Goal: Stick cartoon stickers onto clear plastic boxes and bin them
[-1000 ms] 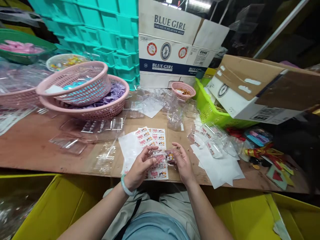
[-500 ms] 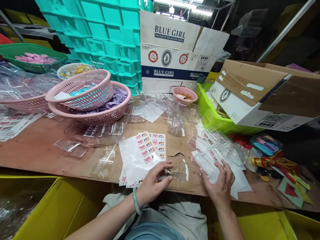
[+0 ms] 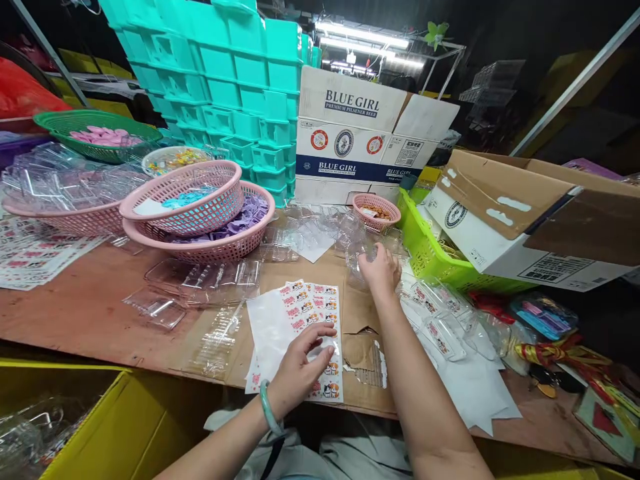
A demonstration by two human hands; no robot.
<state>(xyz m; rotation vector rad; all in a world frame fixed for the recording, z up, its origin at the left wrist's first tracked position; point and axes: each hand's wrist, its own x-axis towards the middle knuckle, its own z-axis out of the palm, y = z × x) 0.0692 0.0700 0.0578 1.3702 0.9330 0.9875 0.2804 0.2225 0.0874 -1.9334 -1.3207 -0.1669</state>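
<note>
My left hand [image 3: 306, 357] hovers over the cartoon-cat sticker sheets [image 3: 327, 390], thumb and fingers apart and nothing held. White backing paper [image 3: 270, 327] lies beside that hand, under part of the sheets. Reaching forward, my right hand [image 3: 383, 270] has its thumb and fingers curled at a clear plastic box [image 3: 356, 252] in a loose pile. Its fingertips are partly hidden behind the hand. Clear boxes with cat stickers [image 3: 441, 337] rest on white papers [image 3: 480, 387] to the right of my right forearm.
Pink baskets [image 3: 200, 252] with purple and blue pieces stand left, before stacked turquoise crates [image 3: 225, 100]. A small pink basket [image 3: 376, 212] sits at the back. A lime basket [image 3: 425, 250] and an opened carton [image 3: 500, 220] occupy the right. Empty clear trays [image 3: 200, 277] lie left.
My right hand has left the stickered boxes and moved forward and left to the clear plastic pile. My left hand stays over the sticker sheets. The view has tilted up.
</note>
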